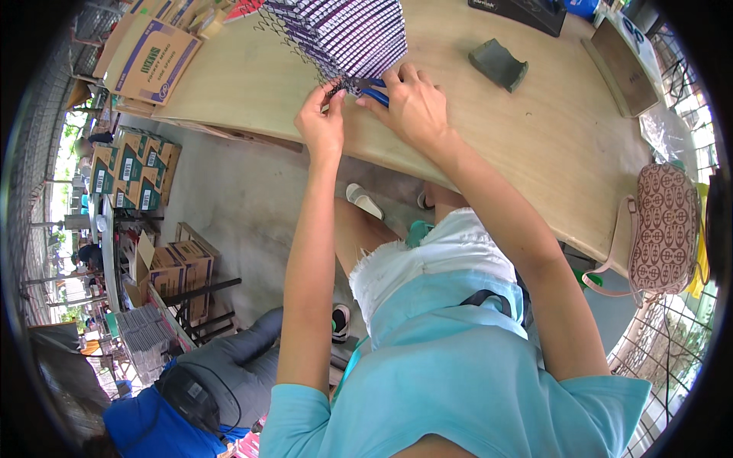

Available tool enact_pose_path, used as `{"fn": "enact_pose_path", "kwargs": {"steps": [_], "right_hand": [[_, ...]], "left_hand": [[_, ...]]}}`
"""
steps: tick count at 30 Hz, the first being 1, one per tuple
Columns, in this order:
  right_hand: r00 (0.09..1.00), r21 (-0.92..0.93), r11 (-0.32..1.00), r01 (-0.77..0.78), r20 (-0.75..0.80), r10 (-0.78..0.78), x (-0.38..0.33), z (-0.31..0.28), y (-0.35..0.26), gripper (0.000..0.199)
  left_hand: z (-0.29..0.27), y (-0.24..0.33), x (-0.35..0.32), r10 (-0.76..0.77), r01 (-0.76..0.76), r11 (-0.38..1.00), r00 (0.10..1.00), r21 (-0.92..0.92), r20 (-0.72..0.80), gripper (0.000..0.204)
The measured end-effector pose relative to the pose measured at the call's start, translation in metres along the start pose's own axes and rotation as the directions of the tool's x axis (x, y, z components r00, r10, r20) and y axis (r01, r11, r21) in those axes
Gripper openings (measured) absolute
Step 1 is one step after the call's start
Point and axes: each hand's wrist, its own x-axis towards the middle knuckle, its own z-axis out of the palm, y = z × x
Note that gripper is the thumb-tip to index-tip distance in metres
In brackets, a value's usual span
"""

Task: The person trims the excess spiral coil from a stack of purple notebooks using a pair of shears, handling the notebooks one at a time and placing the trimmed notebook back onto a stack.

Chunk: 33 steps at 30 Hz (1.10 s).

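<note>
A fanned stack of spiral notebooks, with white and purple edges, lies at the far side of the table. Dark wire coils stick out along its left edge. The fingers of my left hand are closed on the wire coil ends at the stack's near corner. My right hand is wrapped round blue-handled pliers. Their jaws point left at the same corner, close to my left fingertips; whether they bite on a wire is too small to tell.
On the wooden table lie a dark curved piece and, at the right, an open cardboard box. A patterned handbag hangs at the right edge. Cartons stand at the far left. A person in blue sits behind at lower left.
</note>
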Motion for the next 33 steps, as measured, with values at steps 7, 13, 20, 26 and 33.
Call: {"fn": "enact_pose_path", "kwargs": {"steps": [7,13,20,26,33], "right_hand": [[1.0,-0.016,1.0,0.009,0.021,-0.009,0.001,-0.006,-0.006,0.058],[0.995,0.044,0.999,0.026,0.095,-0.03,0.011,-0.006,0.002,0.048],[0.999,0.058,0.998,-0.026,-0.041,0.029,-0.003,-0.017,0.009,0.053],[0.999,0.005,1.0,-0.02,-0.025,0.02,0.001,-0.023,0.003,0.059],[0.997,-0.083,0.996,-0.013,-0.073,0.007,0.005,-0.02,-0.001,0.056]], "left_hand": [[0.001,0.002,-0.002,-0.027,0.027,0.999,1.0,-0.023,0.0,0.021],[0.004,0.003,0.001,-0.052,0.053,0.998,0.998,-0.042,0.03,0.022],[0.001,0.009,-0.003,-0.408,0.38,0.743,0.91,-0.551,0.078,0.02],[-0.029,0.005,0.005,-0.573,0.513,-0.166,0.645,-0.842,0.506,0.029],[-0.008,0.023,-0.006,-0.358,0.446,0.772,0.894,-0.453,0.27,0.031]]}}
